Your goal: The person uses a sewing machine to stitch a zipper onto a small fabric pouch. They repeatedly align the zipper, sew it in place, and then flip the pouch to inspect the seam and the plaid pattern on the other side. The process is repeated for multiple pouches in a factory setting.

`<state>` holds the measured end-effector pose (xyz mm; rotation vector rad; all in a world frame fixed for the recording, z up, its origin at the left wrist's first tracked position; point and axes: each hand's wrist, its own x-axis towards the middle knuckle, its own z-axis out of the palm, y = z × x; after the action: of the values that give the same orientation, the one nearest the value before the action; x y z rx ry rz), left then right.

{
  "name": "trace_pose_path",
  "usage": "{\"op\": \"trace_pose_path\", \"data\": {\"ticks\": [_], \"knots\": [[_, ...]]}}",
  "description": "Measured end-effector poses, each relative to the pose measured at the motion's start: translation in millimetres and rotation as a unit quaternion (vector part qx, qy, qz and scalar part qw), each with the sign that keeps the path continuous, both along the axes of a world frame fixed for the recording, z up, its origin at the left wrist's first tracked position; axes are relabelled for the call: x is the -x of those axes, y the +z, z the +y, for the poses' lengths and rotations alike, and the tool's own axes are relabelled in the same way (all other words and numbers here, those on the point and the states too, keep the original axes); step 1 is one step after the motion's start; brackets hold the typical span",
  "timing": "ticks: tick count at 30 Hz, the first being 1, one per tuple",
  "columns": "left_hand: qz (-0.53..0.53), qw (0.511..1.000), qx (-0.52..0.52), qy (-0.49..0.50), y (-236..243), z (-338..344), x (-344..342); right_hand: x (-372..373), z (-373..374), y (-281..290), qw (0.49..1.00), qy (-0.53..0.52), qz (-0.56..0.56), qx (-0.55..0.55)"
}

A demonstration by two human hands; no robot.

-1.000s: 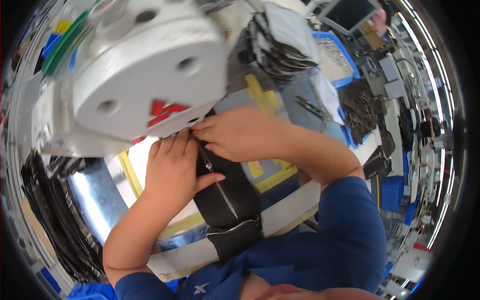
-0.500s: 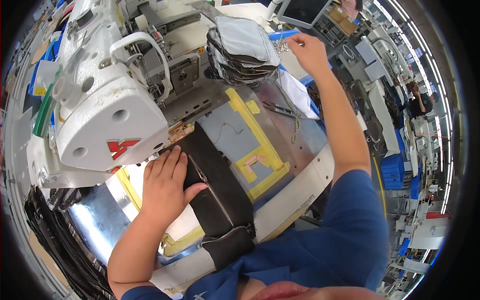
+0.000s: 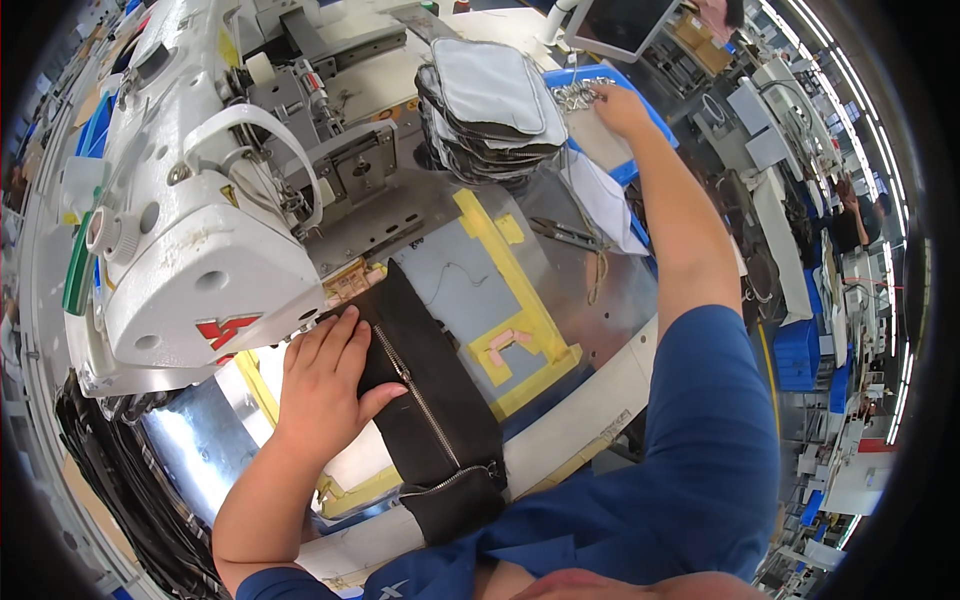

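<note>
My left hand lies flat, fingers stretched, on a long black fabric piece with a silver zipper along it. Its fingertips are close by the white sewing machine head. A folded end of the black piece, with a second zipper across it, hangs over the table's near edge. Far right, my right hand reaches into a blue tray. Its bent fingers are at a heap of small silver metal parts; what they pinch, if anything, is too small to make out.
A stack of grey-and-black fabric pieces stands behind the work plate. Pliers-like tools, a cord and white cloth lie between plate and tray. Yellow tape frames the plate. Dark fabric hangs at the left.
My right hand has shifted slightly, its fingers now lower in the heap of metal parts. My left hand stays flat on the black piece. The whole view has tilted a little.
</note>
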<state>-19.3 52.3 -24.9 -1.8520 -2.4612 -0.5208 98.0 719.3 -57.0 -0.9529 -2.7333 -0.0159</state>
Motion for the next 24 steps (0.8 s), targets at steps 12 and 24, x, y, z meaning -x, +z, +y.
{"op": "trace_pose_path", "data": {"ticks": [12, 24], "knots": [[0.015, 0.999, -0.03, -0.007, -1.3, 1.8, -0.1, -43.2, -112.5, 43.5, 0.998, 0.023, -0.028, 0.047], [-0.014, 0.995, -0.066, -0.08, 5.1, -3.5, -2.9, -33.0, -252.9, 112.0, 0.977, 0.09, 0.185, 0.049]]}}
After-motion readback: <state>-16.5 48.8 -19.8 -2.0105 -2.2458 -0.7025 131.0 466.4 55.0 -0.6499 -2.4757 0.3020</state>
